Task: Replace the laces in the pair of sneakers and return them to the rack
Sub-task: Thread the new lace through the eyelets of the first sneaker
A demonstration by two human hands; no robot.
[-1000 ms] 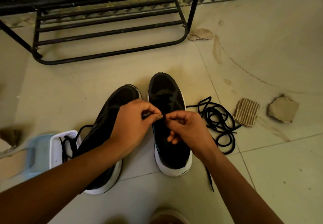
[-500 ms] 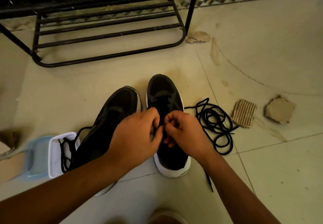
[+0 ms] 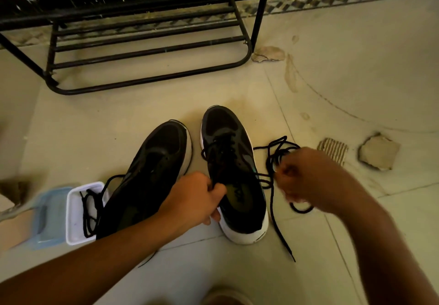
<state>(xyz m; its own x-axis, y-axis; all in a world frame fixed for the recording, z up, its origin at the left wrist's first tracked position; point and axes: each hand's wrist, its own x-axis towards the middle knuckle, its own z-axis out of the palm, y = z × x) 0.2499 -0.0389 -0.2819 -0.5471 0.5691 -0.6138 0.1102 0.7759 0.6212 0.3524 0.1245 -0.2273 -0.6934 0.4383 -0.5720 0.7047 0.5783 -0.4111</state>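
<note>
Curled tight, the left hand holds the laced sneaker by its opening. The other sneaker sits at its 9 o'clock, the rack at 12. At 3 o'clock the blurry right hand seems to pinch the lace. Best pull slow and straight while pressing the shoe down. Both arms reach forward, low over the floor.

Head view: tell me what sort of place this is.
Probably a home entryway or porch: a black metal shoe rack stands on a stained tiled floor, with sneakers in front.
</note>
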